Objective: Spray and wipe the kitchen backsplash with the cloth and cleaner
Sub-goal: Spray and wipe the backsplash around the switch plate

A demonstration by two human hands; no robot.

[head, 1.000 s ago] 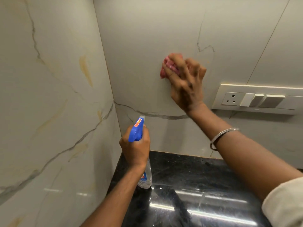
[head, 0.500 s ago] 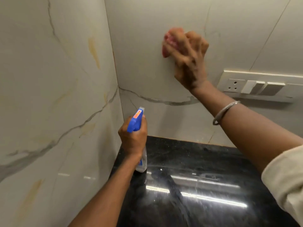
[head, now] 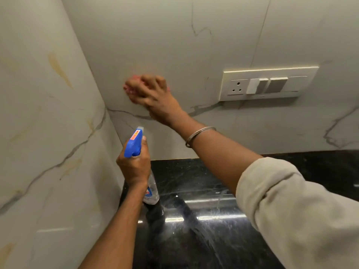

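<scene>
My right hand (head: 155, 98) presses a pink cloth (head: 129, 87) flat against the pale marble backsplash (head: 159, 45), close to the corner where the back wall meets the left wall; most of the cloth is hidden under my fingers and the hand is motion-blurred. Lower down, my left hand (head: 134, 166) grips a clear spray bottle (head: 151, 191) with a blue trigger head (head: 134, 144), upright above the black countertop (head: 204, 220), nozzle facing the back wall.
A cream switch plate (head: 268, 83) with a socket and rocker switches is on the back wall right of my right hand. The veined marble left wall (head: 42, 123) stands close beside my left arm. The glossy black counter reflects light strips.
My right hand with the cloth went up the wall, then came down and left toward the corner. The left hand keeps holding the bottle in about the same place.
</scene>
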